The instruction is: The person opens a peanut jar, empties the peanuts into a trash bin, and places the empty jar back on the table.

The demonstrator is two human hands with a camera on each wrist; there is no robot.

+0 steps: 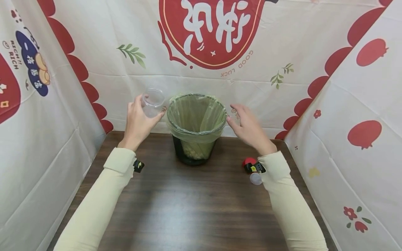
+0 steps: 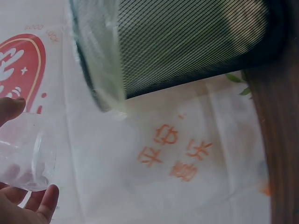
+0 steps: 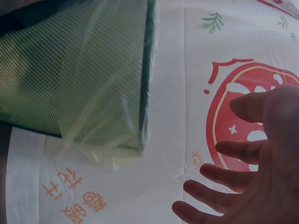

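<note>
A clear plastic cup (image 1: 153,101) is gripped by my left hand (image 1: 138,120), fingers on one side and thumb on the other, just left of the bin's rim. In the left wrist view the same cup (image 2: 28,151) sits between thumb and fingers. A black mesh trash bin (image 1: 196,130) with a thin yellow-green bag (image 1: 201,137) folded over its rim stands at the table's far side. To the right of the rim, my right hand (image 1: 249,129) hovers holding nothing, its fingers spread in the right wrist view (image 3: 238,172).
By the right wrist, a red round object (image 1: 249,161) and a small clear round piece (image 1: 255,179) lie on the brown wooden table (image 1: 188,209). White printed cloth (image 1: 245,83) rises behind the bin and along both sides.
</note>
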